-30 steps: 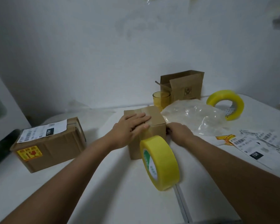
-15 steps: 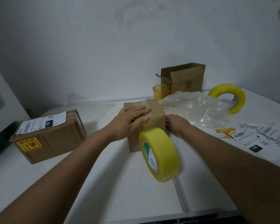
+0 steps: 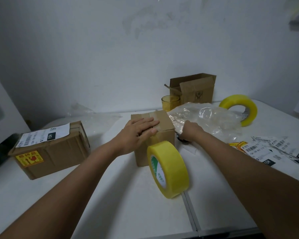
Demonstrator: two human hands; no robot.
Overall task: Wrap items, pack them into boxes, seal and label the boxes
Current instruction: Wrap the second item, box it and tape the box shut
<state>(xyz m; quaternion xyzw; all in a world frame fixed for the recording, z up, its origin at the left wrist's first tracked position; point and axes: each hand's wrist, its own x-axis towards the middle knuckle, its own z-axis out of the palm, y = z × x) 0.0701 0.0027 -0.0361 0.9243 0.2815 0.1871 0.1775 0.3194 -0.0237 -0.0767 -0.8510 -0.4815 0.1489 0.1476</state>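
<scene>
Small cardboard box (image 3: 154, 133), bench (image 3: 110, 195) centre, top seam taped | left hand (image 3: 136, 133) flat, fingers straight, pressing lid | right hand (image 3: 191, 132) beside box's right wall on a dark object, grip cannot be told | yellow tape roll (image 3: 169, 169) on edge, touching box front, nearer right hand | judged: sealing.

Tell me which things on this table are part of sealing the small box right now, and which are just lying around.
In use:
- small box, left hand pressing flat on its taped top
- tape roll standing against the box front
- right hand beside the box; what it holds is unclear

Lying about:
- labelled box
- second tape roll
- plastic wrap
- yellow glass
- open box
- loose labels
</scene>
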